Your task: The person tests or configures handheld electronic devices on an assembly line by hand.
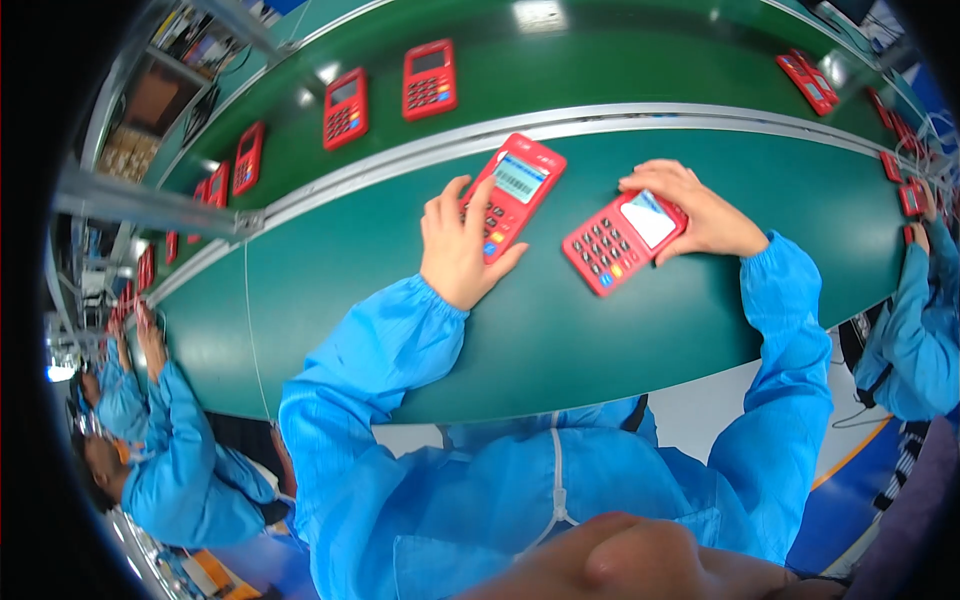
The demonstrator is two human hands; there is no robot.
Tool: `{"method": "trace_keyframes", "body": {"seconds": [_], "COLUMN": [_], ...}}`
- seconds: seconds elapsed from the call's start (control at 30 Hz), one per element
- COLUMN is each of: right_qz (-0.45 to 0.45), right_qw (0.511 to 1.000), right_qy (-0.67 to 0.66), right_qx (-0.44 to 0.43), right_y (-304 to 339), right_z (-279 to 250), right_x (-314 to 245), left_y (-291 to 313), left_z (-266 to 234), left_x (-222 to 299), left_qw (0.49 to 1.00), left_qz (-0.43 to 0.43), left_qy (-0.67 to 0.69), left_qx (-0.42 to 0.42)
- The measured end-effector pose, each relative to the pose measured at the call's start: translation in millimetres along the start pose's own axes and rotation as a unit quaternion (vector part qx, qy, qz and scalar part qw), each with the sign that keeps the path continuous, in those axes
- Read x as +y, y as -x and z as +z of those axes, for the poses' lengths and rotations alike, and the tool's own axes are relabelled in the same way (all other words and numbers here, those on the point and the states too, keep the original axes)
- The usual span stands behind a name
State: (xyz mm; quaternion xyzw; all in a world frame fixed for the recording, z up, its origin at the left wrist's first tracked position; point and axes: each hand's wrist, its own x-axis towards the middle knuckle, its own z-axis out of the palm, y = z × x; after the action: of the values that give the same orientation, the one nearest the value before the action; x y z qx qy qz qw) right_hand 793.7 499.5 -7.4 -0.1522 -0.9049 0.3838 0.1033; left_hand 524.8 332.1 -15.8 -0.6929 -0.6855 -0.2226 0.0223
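Note:
Two red card payment terminals are in front of me on the green worktop. My left hand [462, 240] lies over the keypad of the upright-lying left terminal [543, 163]. Its fingers are spread, the index finger stretched toward the lit screen, and the thumb rests apart near the lower end. Part of that keypad is hidden under the hand. To the right, my right hand [705, 212] grips the screen end of the second terminal [603, 250], thumb on the near side and fingers around the far side. This terminal is tilted, its keypad pointing to the lower left.
Beyond a metal rail [600, 118], a green conveyor belt [590, 60] carries several red terminals, among them one terminal [430, 80] near the middle. A metal post [150, 203] crosses at left. Co-workers in blue sit at left [190, 460] and right [915, 330].

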Motion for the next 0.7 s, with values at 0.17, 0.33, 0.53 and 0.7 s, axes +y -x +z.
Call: {"method": "trace_keyframes", "body": {"seconds": [0.17,0.33,0.53,0.7], "right_qz": [0.039,0.121,0.101,0.073], "right_qw": [0.977,0.973,0.977,0.977], "right_qy": [0.057,-0.02,0.072,0.059], "right_qx": [0.204,0.195,0.174,0.193], "right_y": [14,32,17,8], "right_z": [16,52,79,82], "right_x": [-29,-53,-68,-65], "left_y": [24,25,27,31], "left_z": [-16,-13,-11,-10], "left_x": [8,3,5,9], "left_qw": [0.987,0.973,0.947,0.954], "left_qz": [-0.02,0.001,-0.043,-0.026], "left_qy": [0.14,0.221,0.301,0.291], "left_qx": [-0.079,-0.07,-0.101,-0.062]}}
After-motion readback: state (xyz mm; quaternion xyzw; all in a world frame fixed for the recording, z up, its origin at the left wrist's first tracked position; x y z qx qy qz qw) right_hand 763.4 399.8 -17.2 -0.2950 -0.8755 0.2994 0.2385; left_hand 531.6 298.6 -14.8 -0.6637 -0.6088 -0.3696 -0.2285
